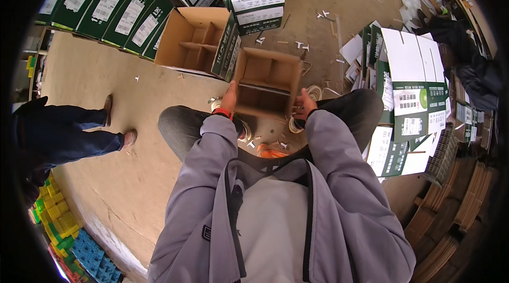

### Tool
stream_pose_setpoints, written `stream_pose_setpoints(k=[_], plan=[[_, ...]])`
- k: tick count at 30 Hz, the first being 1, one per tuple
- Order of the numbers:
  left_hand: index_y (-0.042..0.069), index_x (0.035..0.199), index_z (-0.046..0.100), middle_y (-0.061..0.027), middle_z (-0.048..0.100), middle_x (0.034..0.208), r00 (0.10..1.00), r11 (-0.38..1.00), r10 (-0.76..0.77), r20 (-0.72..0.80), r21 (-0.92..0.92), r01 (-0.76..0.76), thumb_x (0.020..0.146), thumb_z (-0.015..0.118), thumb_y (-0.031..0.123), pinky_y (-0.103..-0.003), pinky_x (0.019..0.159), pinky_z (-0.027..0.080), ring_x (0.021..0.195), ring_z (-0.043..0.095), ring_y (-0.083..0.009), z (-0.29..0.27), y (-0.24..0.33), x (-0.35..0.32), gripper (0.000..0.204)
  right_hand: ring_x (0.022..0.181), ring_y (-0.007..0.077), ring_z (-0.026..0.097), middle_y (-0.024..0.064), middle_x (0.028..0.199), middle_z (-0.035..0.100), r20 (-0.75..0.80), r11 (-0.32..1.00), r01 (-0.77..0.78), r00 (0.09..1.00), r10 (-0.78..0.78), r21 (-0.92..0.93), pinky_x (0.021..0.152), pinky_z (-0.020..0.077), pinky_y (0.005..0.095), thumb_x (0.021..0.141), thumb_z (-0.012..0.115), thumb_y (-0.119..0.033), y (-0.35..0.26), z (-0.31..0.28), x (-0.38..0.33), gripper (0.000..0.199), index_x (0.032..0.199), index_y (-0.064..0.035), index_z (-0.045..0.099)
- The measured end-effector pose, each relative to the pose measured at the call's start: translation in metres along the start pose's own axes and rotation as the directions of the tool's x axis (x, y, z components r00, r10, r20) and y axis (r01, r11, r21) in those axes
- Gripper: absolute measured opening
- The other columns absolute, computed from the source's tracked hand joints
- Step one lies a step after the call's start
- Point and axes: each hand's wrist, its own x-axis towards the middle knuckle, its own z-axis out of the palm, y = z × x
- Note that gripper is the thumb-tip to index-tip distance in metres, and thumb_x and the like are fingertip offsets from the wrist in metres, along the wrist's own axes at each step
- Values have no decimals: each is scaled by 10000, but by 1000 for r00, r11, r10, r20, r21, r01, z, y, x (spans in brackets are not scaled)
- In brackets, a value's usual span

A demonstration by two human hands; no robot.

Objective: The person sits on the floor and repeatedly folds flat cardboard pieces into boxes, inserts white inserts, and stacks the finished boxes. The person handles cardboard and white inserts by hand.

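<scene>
Between my legs stands an open cardboard box (274,57) with brown inner walls and a divider (264,88) across it. My left hand (229,98) lies against its left side, fingers extended along the wall. My right hand (304,104) presses on its right side, fingers slightly bent. The box is held between both hands; its outer faces are mostly hidden. A larger open box (227,44), dark green outside with crossed dividers, stands just beyond on the left. An orange object (271,151), its kind unclear, lies on the floor near my feet.
Green-and-white boxes (119,7) are stacked at the far left, with another stack (257,2) ahead. Flattened cartons (413,97) pile up on my right. Small white T-shaped pieces (302,46) litter the floor. At left stands another person (79,129), legs showing.
</scene>
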Motion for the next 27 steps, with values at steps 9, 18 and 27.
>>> stream_pose_setpoints(k=[9, 18, 27], plan=[[-27, 1402, 529, -313, 730, 1184, 964, 653, 242, 112, 715, -247, 993, 649, 166, -560, 950, 559, 1096, 702, -511, 10, 15, -49, 468, 1124, 393, 651, 168, 1073, 678, 357, -136, 576, 289, -888, -806, 936, 539, 508, 905, 718, -120, -38, 64, -5, 247, 1147, -86, 688], [-55, 1458, 488, -364, 636, 1330, 961, 578, 179, 213, 767, -277, 1018, 579, 140, -570, 1060, 493, 1228, 610, -535, 25, 42, -70, 490, 1140, 380, 736, 188, 1248, 760, 268, -330, 149, 897, -351, -932, 953, 604, 530, 987, 570, -145, -35, 88, 132, 322, 1251, -94, 746], [-48, 1459, 498, -349, 622, 1336, 963, 653, 187, 193, 708, -269, 1031, 560, 162, -553, 1051, 493, 1249, 591, -531, 32, 56, -66, 481, 1006, 431, 754, 198, 1084, 788, 138, -45, 132, 878, -458, -990, 879, 623, 539, 1014, 558, -215, -18, 80, 176, 291, 1077, -102, 819]])
